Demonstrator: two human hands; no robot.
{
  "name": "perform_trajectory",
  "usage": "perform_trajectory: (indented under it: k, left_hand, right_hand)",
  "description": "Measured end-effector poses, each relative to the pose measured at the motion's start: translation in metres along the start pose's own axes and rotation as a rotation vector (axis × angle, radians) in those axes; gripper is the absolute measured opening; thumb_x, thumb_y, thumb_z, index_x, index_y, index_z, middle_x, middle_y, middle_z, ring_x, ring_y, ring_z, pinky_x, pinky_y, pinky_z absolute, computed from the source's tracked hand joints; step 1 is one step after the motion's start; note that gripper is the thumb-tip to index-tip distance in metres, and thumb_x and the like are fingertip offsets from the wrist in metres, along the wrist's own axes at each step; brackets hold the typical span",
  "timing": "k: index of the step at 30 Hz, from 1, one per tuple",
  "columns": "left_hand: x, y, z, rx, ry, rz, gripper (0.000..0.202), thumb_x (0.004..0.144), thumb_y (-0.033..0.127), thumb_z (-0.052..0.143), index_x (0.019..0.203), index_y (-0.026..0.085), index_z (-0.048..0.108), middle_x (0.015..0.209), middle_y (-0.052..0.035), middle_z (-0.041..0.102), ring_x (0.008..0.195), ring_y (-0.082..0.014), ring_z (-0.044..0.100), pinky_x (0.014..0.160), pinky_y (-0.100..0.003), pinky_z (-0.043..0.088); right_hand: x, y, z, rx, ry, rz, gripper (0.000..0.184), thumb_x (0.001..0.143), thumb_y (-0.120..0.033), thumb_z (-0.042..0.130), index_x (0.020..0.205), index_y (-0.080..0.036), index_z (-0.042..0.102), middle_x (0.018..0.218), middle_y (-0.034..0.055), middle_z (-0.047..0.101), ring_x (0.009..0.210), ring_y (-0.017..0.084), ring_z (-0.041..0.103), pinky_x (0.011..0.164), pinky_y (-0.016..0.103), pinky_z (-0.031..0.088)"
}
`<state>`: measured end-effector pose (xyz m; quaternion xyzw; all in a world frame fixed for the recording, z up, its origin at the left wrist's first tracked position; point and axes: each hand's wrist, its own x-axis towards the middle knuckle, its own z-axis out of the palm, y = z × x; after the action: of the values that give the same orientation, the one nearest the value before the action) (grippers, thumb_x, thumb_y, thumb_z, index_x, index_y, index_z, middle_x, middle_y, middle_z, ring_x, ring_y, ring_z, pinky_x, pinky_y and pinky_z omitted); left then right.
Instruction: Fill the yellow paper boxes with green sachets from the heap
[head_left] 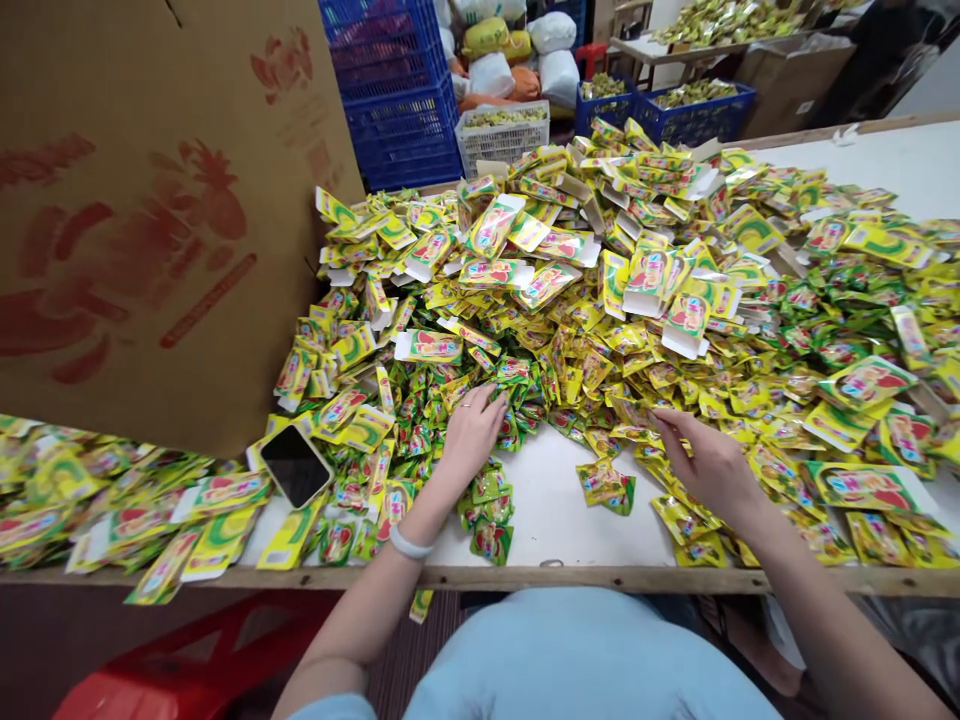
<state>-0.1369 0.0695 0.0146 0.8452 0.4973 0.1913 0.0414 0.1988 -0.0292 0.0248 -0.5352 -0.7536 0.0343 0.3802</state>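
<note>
My left hand (474, 435) reaches into a heap of small green candy packets (427, 405), with its fingers slightly apart over them. Its fingertips touch the packets, and I see none gripped. To the right, my right hand (709, 468) pinches a yellow candy packet (632, 410) between thumb and forefinger at the edge of the yellow heap. Between the hands, a yellow packet and a green one (606, 484) lie together on the white tabletop (546, 515). More green packets (489, 512) rest beside my left wrist.
Flat yellow printed boxes (495, 225) are piled behind the packets. A large cardboard carton (150, 230) stands at left, with a phone (296, 466) near its lower corner. Below is a red stool (202, 650). Blue crates (405, 130) and filled sacks (491, 75) stand beyond the table.
</note>
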Motion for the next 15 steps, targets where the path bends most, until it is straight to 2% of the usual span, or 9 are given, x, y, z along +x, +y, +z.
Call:
perform_trajectory:
  k: [2, 4, 7, 9, 11, 13, 15]
  left_hand:
    - [-0.003, -0.003, -0.007, -0.133, 0.086, -0.058, 0.029, 0.098, 0.028, 0.047, 0.114, 0.017, 0.069, 0.128, -0.0124, 0.065, 0.125, -0.0276, 0.054, 0.111, -0.050, 0.039]
    - [-0.006, 0.005, -0.017, -0.322, 0.179, -0.162, 0.033, 0.099, 0.030, 0.044, 0.110, 0.016, 0.071, 0.119, -0.0111, 0.070, 0.117, -0.0267, 0.060, 0.106, -0.047, 0.045]
    - [-0.010, 0.038, -0.033, -0.679, 0.203, -0.346, 0.038, 0.095, 0.041, 0.049, 0.102, 0.015, 0.075, 0.093, -0.0085, 0.075, 0.088, -0.0247, 0.069, 0.079, -0.038, 0.058]
    - [-0.015, 0.064, -0.038, -0.911, 0.139, -0.423, 0.040, 0.089, 0.050, 0.057, 0.094, 0.016, 0.076, 0.081, -0.0064, 0.074, 0.071, -0.0223, 0.068, 0.065, -0.034, 0.058]
    - [-0.020, 0.085, -0.039, -1.123, 0.060, -0.479, 0.045, 0.084, 0.058, 0.061, 0.092, 0.016, 0.076, 0.076, -0.0062, 0.073, 0.066, -0.0216, 0.068, 0.061, -0.033, 0.058]
    - [-0.025, 0.098, -0.039, -1.296, -0.008, -0.540, 0.055, 0.081, 0.065, 0.061, 0.099, 0.015, 0.074, 0.075, -0.0072, 0.072, 0.066, -0.0225, 0.069, 0.060, -0.034, 0.058]
    - [-0.027, 0.104, -0.037, -1.374, -0.029, -0.592, 0.062, 0.077, 0.069, 0.064, 0.105, 0.014, 0.071, 0.076, -0.0081, 0.072, 0.068, -0.0234, 0.070, 0.060, -0.035, 0.059]
  right_hand:
    - [-0.003, -0.006, 0.004, 0.179, -0.032, 0.142, 0.020, 0.099, -0.031, 0.051, 0.114, -0.020, 0.060, 0.096, 0.0088, 0.073, 0.079, 0.022, 0.073, 0.072, 0.035, 0.059]
    - [-0.003, -0.014, 0.010, 0.410, -0.097, 0.282, 0.021, 0.100, -0.035, 0.050, 0.112, -0.021, 0.058, 0.091, 0.0064, 0.070, 0.073, 0.020, 0.072, 0.066, 0.032, 0.059]
    - [0.006, -0.035, 0.024, 0.704, -0.219, 0.363, 0.022, 0.102, -0.038, 0.045, 0.110, -0.021, 0.056, 0.079, 0.0019, 0.067, 0.064, 0.017, 0.069, 0.060, 0.029, 0.056]
    - [0.018, -0.051, 0.032, 0.745, -0.276, 0.321, 0.021, 0.103, -0.038, 0.042, 0.107, -0.022, 0.055, 0.066, -0.0020, 0.062, 0.055, 0.015, 0.064, 0.054, 0.026, 0.052]
    - [0.031, -0.066, 0.037, 0.658, -0.273, 0.239, 0.019, 0.103, -0.033, 0.041, 0.105, -0.022, 0.056, 0.061, -0.0035, 0.058, 0.050, 0.013, 0.058, 0.052, 0.024, 0.048]
    - [0.041, -0.076, 0.037, 0.539, -0.244, 0.148, 0.018, 0.102, -0.026, 0.040, 0.105, -0.021, 0.057, 0.066, -0.0011, 0.061, 0.052, 0.013, 0.057, 0.054, 0.025, 0.047]
    - [0.045, -0.083, 0.035, 0.458, -0.218, 0.080, 0.018, 0.100, -0.021, 0.040, 0.105, -0.020, 0.057, 0.075, 0.0025, 0.066, 0.056, 0.014, 0.060, 0.058, 0.026, 0.048]
